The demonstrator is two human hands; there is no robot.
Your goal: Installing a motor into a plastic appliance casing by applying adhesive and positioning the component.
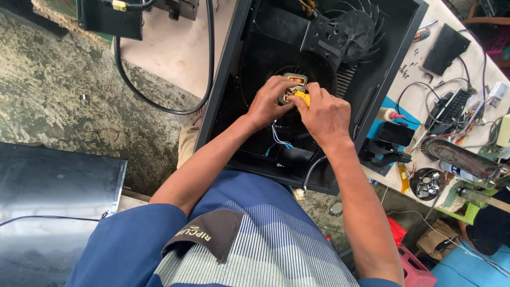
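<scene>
— Yellow-handled screwdriver (302, 97): where, which hand?
— Right hand (325, 118), fist closed round handle, tip aimed left twd small metal motor (294, 85) inside black casing (276, 64).
— Left hand (270, 103)?
— Fingers curled on motor's left side, steadying it. Both touching; wires (280, 139) trail below.
— Labels?
— Small white box (498, 91) at bench (409, 53) far right edge.

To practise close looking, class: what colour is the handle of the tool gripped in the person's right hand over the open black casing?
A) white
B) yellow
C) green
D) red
B: the right hand is closed around a yellow handle, held against the small metal part that the left hand steadies inside the black casing.
</scene>
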